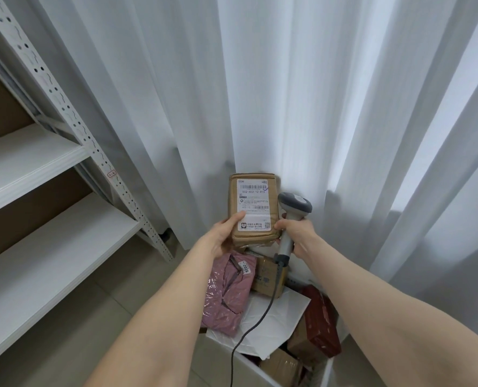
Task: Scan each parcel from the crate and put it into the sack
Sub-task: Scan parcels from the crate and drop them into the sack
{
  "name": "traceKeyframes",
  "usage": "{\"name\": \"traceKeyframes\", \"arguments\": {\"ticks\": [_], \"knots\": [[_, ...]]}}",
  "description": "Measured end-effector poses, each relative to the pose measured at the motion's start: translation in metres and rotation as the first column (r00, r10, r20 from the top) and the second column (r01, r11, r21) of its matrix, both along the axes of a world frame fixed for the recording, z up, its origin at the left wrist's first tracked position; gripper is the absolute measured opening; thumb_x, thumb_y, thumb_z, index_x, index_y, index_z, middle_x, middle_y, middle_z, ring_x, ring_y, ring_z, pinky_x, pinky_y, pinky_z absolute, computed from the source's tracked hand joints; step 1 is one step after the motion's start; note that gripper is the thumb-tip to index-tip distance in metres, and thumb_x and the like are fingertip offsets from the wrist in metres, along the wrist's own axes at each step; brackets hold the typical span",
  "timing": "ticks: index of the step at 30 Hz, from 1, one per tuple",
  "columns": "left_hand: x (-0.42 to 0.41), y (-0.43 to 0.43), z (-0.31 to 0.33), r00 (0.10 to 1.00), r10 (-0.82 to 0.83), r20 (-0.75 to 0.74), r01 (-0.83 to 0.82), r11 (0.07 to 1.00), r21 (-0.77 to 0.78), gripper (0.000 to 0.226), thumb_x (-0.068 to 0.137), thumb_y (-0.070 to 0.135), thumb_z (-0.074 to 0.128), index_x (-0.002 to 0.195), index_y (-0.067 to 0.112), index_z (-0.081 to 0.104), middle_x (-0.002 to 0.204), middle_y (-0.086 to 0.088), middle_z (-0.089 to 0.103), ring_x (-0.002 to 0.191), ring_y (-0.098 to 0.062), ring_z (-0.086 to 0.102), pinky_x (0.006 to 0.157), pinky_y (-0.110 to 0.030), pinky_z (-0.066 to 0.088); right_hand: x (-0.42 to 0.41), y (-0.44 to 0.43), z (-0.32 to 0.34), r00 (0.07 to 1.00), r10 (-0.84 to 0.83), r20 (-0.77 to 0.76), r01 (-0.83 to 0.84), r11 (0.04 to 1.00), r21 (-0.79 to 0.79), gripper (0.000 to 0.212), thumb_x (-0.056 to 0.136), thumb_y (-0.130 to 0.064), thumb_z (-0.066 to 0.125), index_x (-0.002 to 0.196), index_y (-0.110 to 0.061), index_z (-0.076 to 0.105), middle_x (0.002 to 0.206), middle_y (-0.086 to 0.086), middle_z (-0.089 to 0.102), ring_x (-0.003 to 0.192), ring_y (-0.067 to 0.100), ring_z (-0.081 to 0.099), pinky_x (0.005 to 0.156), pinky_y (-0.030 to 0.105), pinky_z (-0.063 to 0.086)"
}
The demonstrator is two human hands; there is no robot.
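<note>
Holding small brown taped cardboard parcel (253,208) upright above the white crate (221,342), left hand (226,233) fingers curling round its lower left edge. Gripping grey corded handheld scanner (295,205) in right hand (296,233), also above the crate, thumb touching the parcel. Lying inside the crate: pink plastic mailer (226,297).

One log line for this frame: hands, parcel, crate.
left hand: holds brown parcel, label facing camera | right hand: grips scanner beside parcel | crate: parcels inside
</note>
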State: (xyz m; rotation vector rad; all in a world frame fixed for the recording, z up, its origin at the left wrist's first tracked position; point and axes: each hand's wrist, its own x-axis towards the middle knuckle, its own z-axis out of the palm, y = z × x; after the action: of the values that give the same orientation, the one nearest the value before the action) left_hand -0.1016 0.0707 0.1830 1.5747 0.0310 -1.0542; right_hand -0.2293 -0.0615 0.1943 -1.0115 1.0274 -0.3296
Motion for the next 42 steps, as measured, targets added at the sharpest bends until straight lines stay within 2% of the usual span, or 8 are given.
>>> {"name": "traceKeyframes", "arguments": {"ticks": [2, 5, 10, 13, 15, 25, 37, 42], "knots": [[0.001, 0.003, -0.002, 0.998, -0.044, 0.034, 0.043, 0.999, 0.018, 0.063, 0.078, 0.049, 0.071, 0.129, 0.017, 0.055, 0.097, -0.006, 0.073, 0.082, -0.02, 0.07, 0.06, -0.028, 0.056, 0.0, 0.0, 0.002, 1.0, 0.006, 0.01, -0.006, 1.0, -0.003, 0.024, 0.077, 0.011, 0.065, 0.084, -0.009, 0.053, 0.085, 0.013, 0.065, 0.073, 0.024, 0.065, 0.058, 0.035, 0.055], [0.002, 0.007, -0.004, 0.99, -0.09, 0.113, 0.083, 0.994, 0.064, 0.065, 0.078, 0.051, 0.07, 0.133, 0.023, 0.051, 0.112, -0.007, 0.067, 0.098, -0.021, 0.062, 0.08, -0.034, 0.055, -0.001, 0.0, 0.005, 1.0, 0.016, 0.011, -0.016, 1.0, -0.011, 0.024, 0.078, 0.009, 0.066, 0.085, -0.009, 0.054, 0.085, 0.011, 0.065, 0.073, 0.023, 0.065, 0.056, 0.034, 0.053], [-0.001, 0.008, -0.008, 0.99, 0.118, 0.079, -0.114, 0.992, -0.048, 0.056, 0.077, 0.035, 0.075, 0.127, 0.017, 0.057, 0.095, -0.006, 0.068, 0.083, -0.021, 0.064, 0.056, -0.031, 0.056, 0.0, 0.005, 0.013, 0.999, 0.035, 0.003, -0.035, 0.999, -0.025, 0.022, 0.083, 0.0, 0.069, 0.093, -0.011, 0.053, 0.086, 0.009, 0.064, 0.068, 0.019, 0.062, 0.05, 0.029, 0.05], [0.0, 0.008, -0.015, 0.981, 0.165, 0.098, -0.158, 0.985, -0.077, 0.065, 0.077, 0.032, 0.076, 0.135, 0.018, 0.051, 0.111, -0.01, 0.066, 0.096, -0.025, 0.064, 0.081, -0.044, 0.057, -0.003, 0.007, 0.02, 0.995, 0.094, 0.016, -0.094, 0.995, -0.04, 0.011, 0.085, -0.001, 0.065, 0.092, -0.005, 0.057, 0.069, 0.009, 0.059, 0.053, 0.015, 0.052, 0.049, 0.026, 0.046], [0.0, 0.011, -0.016, 0.977, 0.189, 0.098, -0.18, 0.98, -0.09, 0.068, 0.077, 0.031, 0.076, 0.138, 0.018, 0.048, 0.121, -0.012, 0.063, 0.101, -0.027, 0.064, 0.087, -0.047, 0.055, -0.005, 0.01, 0.028, 0.989, 0.14, 0.051, -0.14, 0.99, -0.015, 0.004, 0.086, -0.002, 0.063, 0.088, -0.002, 0.059, 0.062, 0.01, 0.058, 0.047, 0.015, 0.048, 0.047, 0.025, 0.044], [-0.006, 0.019, -0.019, 0.972, 0.21, 0.102, -0.199, 0.975, -0.102, 0.072, 0.08, 0.022, 0.075, 0.143, 0.018, 0.04, 0.131, -0.015, 0.056, 0.088, -0.02, 0.062, 0.068, -0.035, 0.055, -0.004, 0.018, 0.062, 0.972, 0.211, 0.107, -0.207, 0.977, -0.048, 0.008, 0.089, -0.01, 0.061, 0.09, -0.003, 0.058, 0.059, 0.011, 0.054, 0.042, 0.016, 0.044, 0.044, 0.024, 0.04], [-0.002, 0.021, -0.02, 0.982, 0.18, 0.066, -0.173, 0.98, -0.093, 0.074, 0.08, 0.023, 0.075, 0.144, 0.018, 0.039, 0.129, -0.015, 0.058, 0.096, -0.026, 0.061, 0.086, -0.046, 0.054, -0.006, 0.015, 0.077, 0.955, 0.293, 0.033, -0.29, 0.955, -0.067, 0.01, 0.086, -0.01, 0.058, 0.079, -0.007, 0.052, 0.057, 0.008, 0.053, 0.039, 0.014, 0.043, 0.045, 0.021, 0.04], [-0.003, 0.022, -0.013, 0.981, 0.185, 0.053, -0.18, 0.979, -0.099, 0.074, 0.081, 0.023, 0.075, 0.144, 0.018, 0.038, 0.129, -0.014, 0.057, 0.088, -0.023, 0.062, 0.07, -0.04, 0.055, -0.006, 0.017, 0.084, 0.947, 0.32, 0.016, -0.318, 0.945, -0.077, 0.012, 0.088, -0.01, 0.056, 0.077, -0.009, 0.051, 0.058, 0.007, 0.051, 0.04, 0.013, 0.042, 0.045, 0.02, 0.04]]}}
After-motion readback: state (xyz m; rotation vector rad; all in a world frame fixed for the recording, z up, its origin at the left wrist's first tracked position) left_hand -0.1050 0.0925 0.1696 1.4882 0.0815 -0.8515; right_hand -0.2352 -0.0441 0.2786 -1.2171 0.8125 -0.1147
